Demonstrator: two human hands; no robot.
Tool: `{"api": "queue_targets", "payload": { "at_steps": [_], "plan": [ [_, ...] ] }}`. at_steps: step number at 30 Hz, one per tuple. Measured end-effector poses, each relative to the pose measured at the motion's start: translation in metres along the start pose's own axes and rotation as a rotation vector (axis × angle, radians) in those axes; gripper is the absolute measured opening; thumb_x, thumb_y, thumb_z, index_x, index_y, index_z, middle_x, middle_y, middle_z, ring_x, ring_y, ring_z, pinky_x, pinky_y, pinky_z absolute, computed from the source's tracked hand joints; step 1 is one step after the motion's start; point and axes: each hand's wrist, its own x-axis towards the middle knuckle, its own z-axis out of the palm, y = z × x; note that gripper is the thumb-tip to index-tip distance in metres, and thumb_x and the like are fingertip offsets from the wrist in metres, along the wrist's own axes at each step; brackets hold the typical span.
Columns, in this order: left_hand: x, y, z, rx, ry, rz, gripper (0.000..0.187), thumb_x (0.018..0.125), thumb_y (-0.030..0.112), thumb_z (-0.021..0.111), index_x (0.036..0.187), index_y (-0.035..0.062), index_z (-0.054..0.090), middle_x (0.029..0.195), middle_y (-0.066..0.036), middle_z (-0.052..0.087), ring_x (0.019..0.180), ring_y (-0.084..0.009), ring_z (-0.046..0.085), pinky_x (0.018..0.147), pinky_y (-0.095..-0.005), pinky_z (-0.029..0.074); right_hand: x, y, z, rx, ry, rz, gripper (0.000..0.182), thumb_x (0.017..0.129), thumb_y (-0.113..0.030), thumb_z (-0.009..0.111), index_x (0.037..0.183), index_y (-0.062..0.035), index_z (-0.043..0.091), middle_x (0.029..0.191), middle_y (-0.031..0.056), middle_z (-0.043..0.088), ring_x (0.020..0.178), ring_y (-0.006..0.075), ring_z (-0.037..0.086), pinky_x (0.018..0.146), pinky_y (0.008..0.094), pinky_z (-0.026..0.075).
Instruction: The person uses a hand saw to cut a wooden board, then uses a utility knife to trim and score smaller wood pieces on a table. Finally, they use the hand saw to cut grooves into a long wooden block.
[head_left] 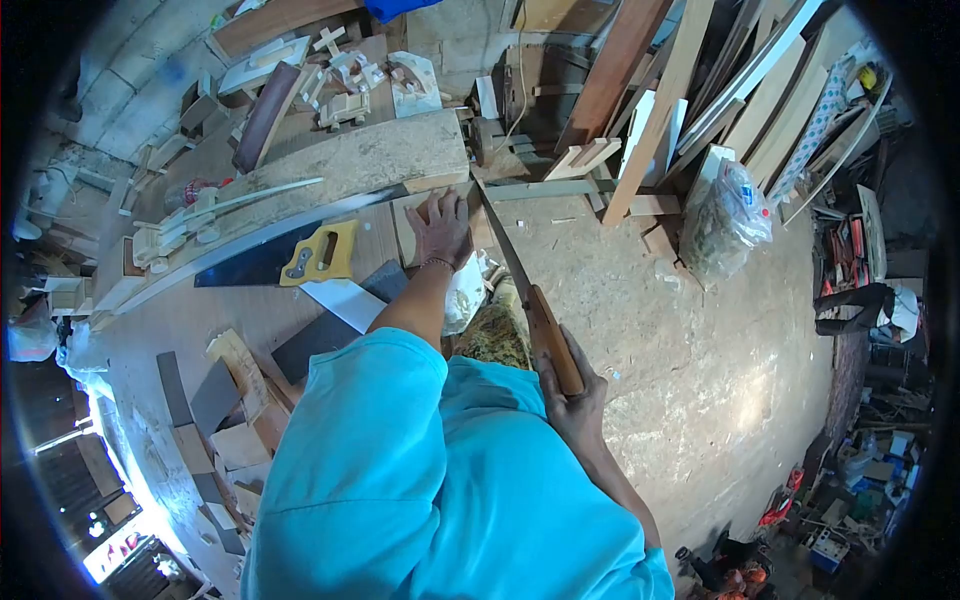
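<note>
My left hand lies with its fingers spread on a piece of light wood at the bench edge. My right hand is wrapped round the wooden handle of a long, narrow-bladed tool. Its dark blade points up and left, its tip near the end of a thick board, just right of my left hand. Left of my left hand, a handsaw with a yellow handle rests on the bench. A white flat piece and dark grey pieces lie near my left forearm.
Wooden planks lean against the wall at the upper right, beside a filled clear plastic bag. Small wooden models stand on the back of the bench. Offcuts lie at the lower left. Another person is at the far right.
</note>
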Motion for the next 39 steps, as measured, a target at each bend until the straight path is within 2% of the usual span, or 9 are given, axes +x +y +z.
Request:
{"api": "queue_targets", "payload": {
  "at_steps": [4, 6, 15, 16, 19, 33, 36, 38, 39],
  "plan": [
    [0.004, -0.007, 0.013, 0.04, 0.03, 0.019, 0.04, 0.079, 0.02, 0.046, 0.118, 0.0109, 0.043, 0.134, -0.006, 0.028, 0.127, -0.0311, 0.019, 0.092, -0.0679, 0.011, 0.006, 0.017, 0.015, -0.079, 0.06, -0.194, 0.048, 0.078, -0.007, 0.058, 0.122, 0.0024, 0.042, 0.079, 0.0205, 0.063, 0.074, 0.0316, 0.064, 0.062, 0.0322, 0.05],
    [0.011, -0.007, 0.016, 0.031, 0.036, 0.022, 0.04, 0.079, 0.019, 0.046, 0.118, 0.0107, 0.042, 0.135, -0.006, 0.027, 0.127, -0.031, 0.019, 0.092, -0.0679, 0.012, 0.031, 0.015, 0.025, -0.032, 0.056, -0.09, 0.039, 0.082, -0.008, 0.054, 0.118, 0.0046, 0.046, 0.079, 0.0139, 0.062, 0.067, 0.0099, 0.055, 0.058, 0.0254, 0.046],
    [0.008, -0.005, 0.01, 0.042, -0.002, 0.023, 0.042, 0.077, 0.021, 0.048, 0.118, 0.012, 0.042, 0.135, -0.004, 0.026, 0.128, -0.0297, 0.017, 0.093, -0.0685, 0.009, 0.063, 0.012, 0.041, -0.06, 0.022, -0.037, 0.042, 0.079, -0.009, 0.056, 0.118, 0.002, 0.047, 0.069, 0.0174, 0.059, 0.065, 0.0124, 0.058, 0.057, 0.0281, 0.045],
    [0.01, -0.007, 0.018, 0.11, 0.062, 0.03, 0.04, 0.079, 0.023, 0.047, 0.118, 0.015, 0.041, 0.134, -0.003, 0.027, 0.126, -0.0284, 0.02, 0.091, -0.0692, 0.012, 0.06, 0.014, 0.044, -0.097, 0.086, -0.231, 0.043, 0.078, -0.01, 0.057, 0.119, 0.0014, 0.046, 0.069, 0.0169, 0.06, 0.065, 0.0146, 0.06, 0.056, 0.0289, 0.046],
    [0.0, -0.004, 0.01, 0.142, 0.063, 0.031, 0.037, 0.081, 0.024, 0.046, 0.117, 0.017, 0.041, 0.131, -0.002, 0.029, 0.124, -0.0271, 0.023, 0.089, -0.0707, 0.013, 0.022, 0.001, 0.017, -0.147, 0.016, -0.094, 0.043, 0.078, -0.009, 0.057, 0.118, 0.0019, 0.046, 0.07, 0.016, 0.061, 0.063, 0.0164, 0.061, 0.057, 0.0287, 0.047],
    [0.009, -0.009, 0.028, 0.071, 0.105, 0.033, 0.032, 0.085, 0.018, 0.043, 0.116, 0.0175, 0.043, 0.134, 0.0, 0.028, 0.125, -0.0285, 0.023, 0.088, -0.0734, 0.012, 0.065, 0.029, 0.046, -0.022, 0.114, -0.091, 0.036, 0.08, -0.011, 0.057, 0.114, 0.0006, 0.05, 0.072, 0.0195, 0.061, 0.069, 0.0108, 0.057, 0.059, 0.0297, 0.047],
    [0.015, -0.013, 0.024, -0.011, 0.084, 0.019, 0.034, 0.083, 0.02, 0.045, 0.118, 0.0195, 0.042, 0.134, 0.001, 0.026, 0.124, -0.0284, 0.023, 0.087, -0.0735, 0.015, 0.06, 0.021, 0.037, -0.07, 0.068, -0.055, 0.039, 0.08, -0.012, 0.057, 0.116, 0.0004, 0.049, 0.073, 0.0196, 0.062, 0.068, 0.0128, 0.058, 0.06, 0.0295, 0.047],
    [0.011, -0.009, 0.024, 0.144, 0.006, 0.024, 0.036, 0.083, 0.02, 0.046, 0.119, 0.0203, 0.04, 0.135, 0.001, 0.026, 0.126, -0.027, 0.021, 0.089, -0.0727, 0.013, 0.035, 0.005, 0.021, -0.073, 0.034, -0.07, 0.048, 0.076, -0.01, 0.058, 0.121, -0.0004, 0.044, 0.073, 0.0247, 0.059, 0.065, 0.0376, 0.061, 0.059, 0.0401, 0.048],
    [0.012, -0.008, 0.024, 0.143, 0.004, 0.034, 0.036, 0.083, 0.02, 0.046, 0.119, 0.0203, 0.04, 0.135, 0.001, 0.026, 0.126, -0.027, 0.021, 0.089, -0.0727, 0.013, 0.022, 0.002, 0.011, -0.071, 0.042, -0.064, 0.048, 0.076, -0.01, 0.058, 0.121, -0.0004, 0.044, 0.073, 0.0247, 0.059, 0.065, 0.0376, 0.061, 0.059, 0.0401, 0.048]
  ]
}}
